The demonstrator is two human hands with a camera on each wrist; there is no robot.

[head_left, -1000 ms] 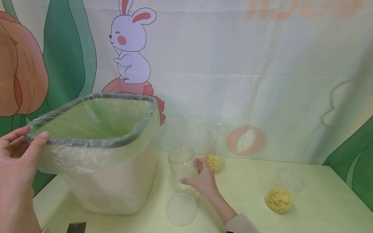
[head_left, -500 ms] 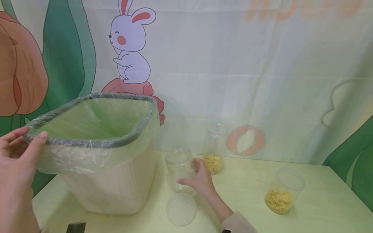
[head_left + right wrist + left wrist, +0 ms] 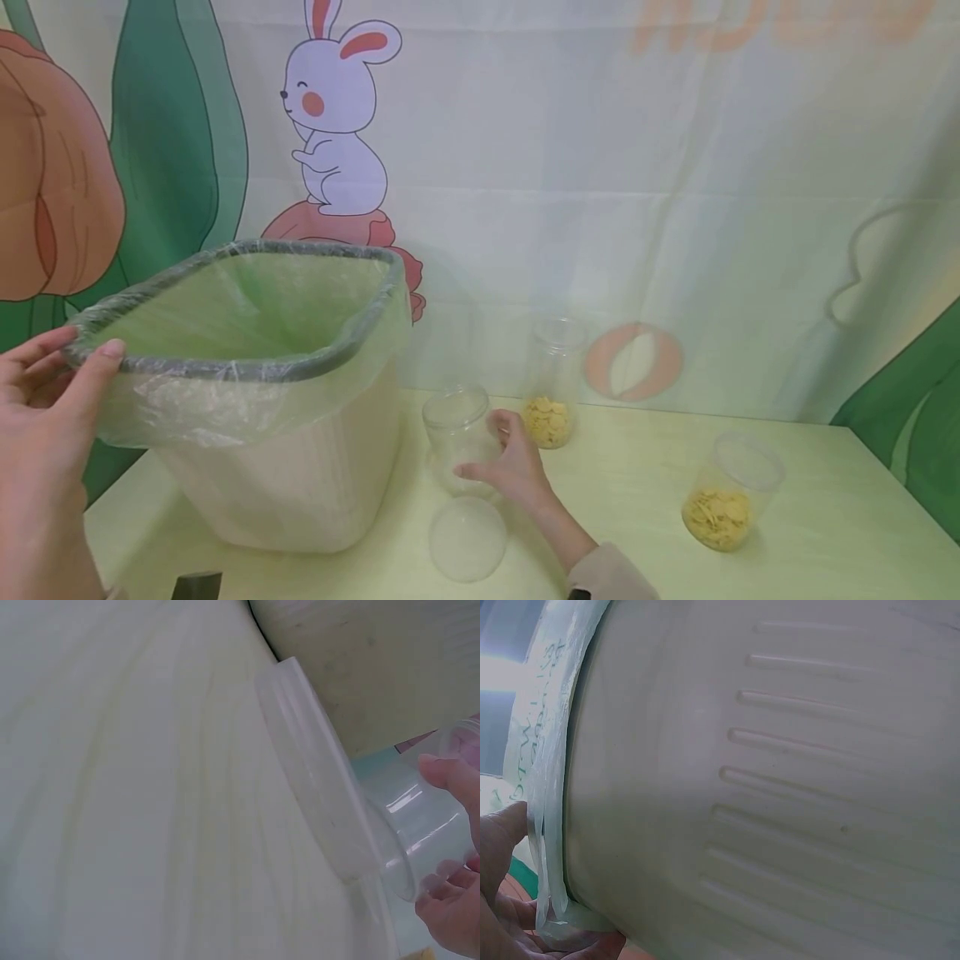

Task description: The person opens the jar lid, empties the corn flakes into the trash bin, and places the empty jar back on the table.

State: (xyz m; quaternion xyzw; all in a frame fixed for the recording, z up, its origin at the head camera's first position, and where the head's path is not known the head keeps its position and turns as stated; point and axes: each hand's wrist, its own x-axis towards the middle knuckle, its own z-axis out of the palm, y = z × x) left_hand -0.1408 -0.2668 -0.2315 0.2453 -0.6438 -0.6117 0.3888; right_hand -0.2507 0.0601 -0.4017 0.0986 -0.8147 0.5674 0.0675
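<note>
Jar (image 3: 454,443), at three o'clock from the bin (image 3: 277,487), is in the curled fingers (image 3: 508,421) of your right hand (image 3: 519,468) (a lid (image 3: 467,540) lies at six o'clock); your left hand (image 3: 43,408) pinches the bag-covered rim (image 3: 303,367).

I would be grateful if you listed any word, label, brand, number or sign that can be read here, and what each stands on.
Orange letters on the printed backdrop: cut off by the head view's top edge, not readable.
Green lettering, on or behind the bin liner: sideways and blurred, not readable.
None readable on the trash bin or clear jars.
</note>
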